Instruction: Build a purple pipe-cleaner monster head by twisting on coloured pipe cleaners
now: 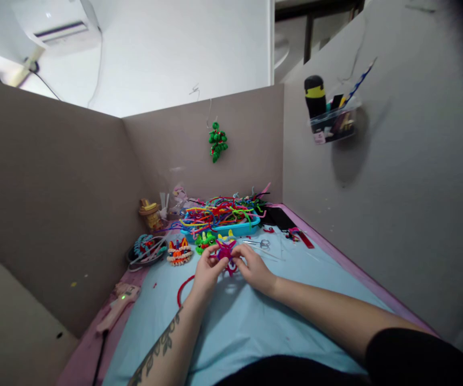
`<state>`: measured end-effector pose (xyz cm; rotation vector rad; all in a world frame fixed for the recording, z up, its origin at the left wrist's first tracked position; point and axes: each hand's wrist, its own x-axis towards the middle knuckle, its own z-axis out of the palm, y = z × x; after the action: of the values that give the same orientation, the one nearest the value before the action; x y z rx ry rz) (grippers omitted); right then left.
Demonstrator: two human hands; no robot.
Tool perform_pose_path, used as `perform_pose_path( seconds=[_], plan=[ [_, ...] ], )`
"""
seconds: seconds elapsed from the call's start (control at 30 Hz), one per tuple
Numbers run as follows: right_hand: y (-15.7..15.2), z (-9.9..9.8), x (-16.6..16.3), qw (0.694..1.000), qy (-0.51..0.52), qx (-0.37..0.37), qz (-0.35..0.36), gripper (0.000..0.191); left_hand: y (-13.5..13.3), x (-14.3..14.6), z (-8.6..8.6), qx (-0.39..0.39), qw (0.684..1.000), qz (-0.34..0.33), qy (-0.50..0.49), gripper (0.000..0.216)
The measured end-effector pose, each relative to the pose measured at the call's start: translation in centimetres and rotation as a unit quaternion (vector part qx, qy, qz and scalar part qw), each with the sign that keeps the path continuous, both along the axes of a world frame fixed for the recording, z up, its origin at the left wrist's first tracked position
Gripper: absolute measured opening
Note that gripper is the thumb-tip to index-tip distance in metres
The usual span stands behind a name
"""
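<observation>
Between my two hands is a magenta and purple pipe-cleaner figure (pixel 226 251) with several points sticking out, held just above the blue cloth. My left hand (pixel 208 269) pinches its left side with thumb and fingers. On the other side, the thumb and fingers of my right hand (pixel 252 268) close on its right edge. A red pipe cleaner (pixel 182 288) curves out on the cloth beside my left wrist. Just beyond my hands sit a green pipe-cleaner figure (pixel 204 243) and a yellow one (pixel 225 236), partly hidden. An orange and cream figure (pixel 179 253) stands to their left.
A blue tray (pixel 239 229) heaped with coloured pipe cleaners stands at the back. Scissors (pixel 262 244) lie right of my hands. At left are a dark bowl (pixel 134 258) and a pink glue gun (pixel 119 306) with a cord. Grey partitions (pixel 396 187) enclose the table.
</observation>
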<state>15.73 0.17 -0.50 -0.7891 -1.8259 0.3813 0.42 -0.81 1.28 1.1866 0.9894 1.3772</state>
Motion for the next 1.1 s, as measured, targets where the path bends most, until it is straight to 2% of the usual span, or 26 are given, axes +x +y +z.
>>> perform_pose_path(
  seconds=[0.1, 0.27, 0.6, 1.1],
  plan=[
    [-0.04, -0.12, -0.14, 1.0, 0.003, -0.012, 0.017, 0.022, 0.0, -0.01, 0.06, -0.002, 1.0, 0.007, -0.006, 0.055],
    [0.07, -0.33, -0.1, 1.0, -0.017, 0.017, 0.015, 0.032, -0.01, -0.01, 0.13, -0.012, 1.0, 0.012, -0.016, 0.057],
    [0.31, -0.47, 0.1, 0.997, -0.043, 0.059, -0.005, 0.022, 0.05, -0.14, -0.09, -0.009, 1.0, -0.007, -0.004, 0.055],
    [0.13, -0.24, 0.27, 0.997, -0.055, 0.06, -0.01, 0.026, 0.02, -0.12, 0.02, -0.004, 1.0, -0.019, 0.001, 0.056]
  ],
)
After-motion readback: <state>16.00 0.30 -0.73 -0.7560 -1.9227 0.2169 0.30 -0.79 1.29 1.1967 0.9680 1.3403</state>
